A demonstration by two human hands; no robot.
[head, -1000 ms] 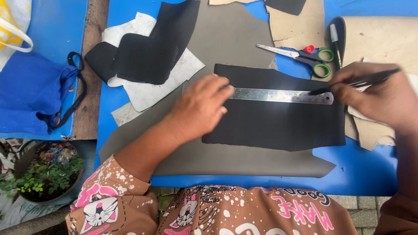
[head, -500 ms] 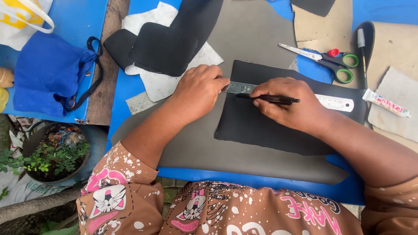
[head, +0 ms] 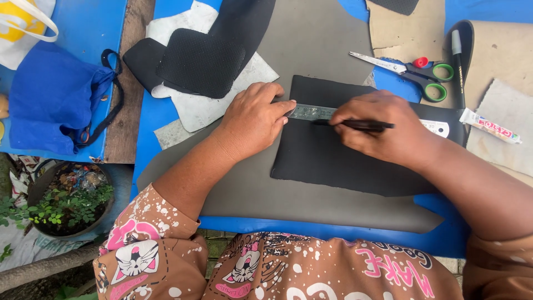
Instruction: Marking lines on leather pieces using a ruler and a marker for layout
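Left hand is laid flat, palm down, fingers stretched right, with the fingertips pressed on the left end of the ruler; nothing is gripped, the hand is spread open. The forearm runs down-left to a patterned sleeve. Right hand is curled closed around a black pen, held nearly level, tip pointing left and set against the ruler's lower edge just right of the left fingertips. The right forearm leaves at the lower right. The ruler lies across the upper part of the black sheet, its middle hidden under the right hand and its right end showing past the knuckles. The black sheet rests on a larger grey sheet, itself on the blue table. Scissors and a glue tube lie to the upper right, well apart from the hands; a blue bag sits far left. Against half a second ago: pen and right hand are found slightly further left along the ruler, closer to the left hand; the left hand and ruler are unchanged in place
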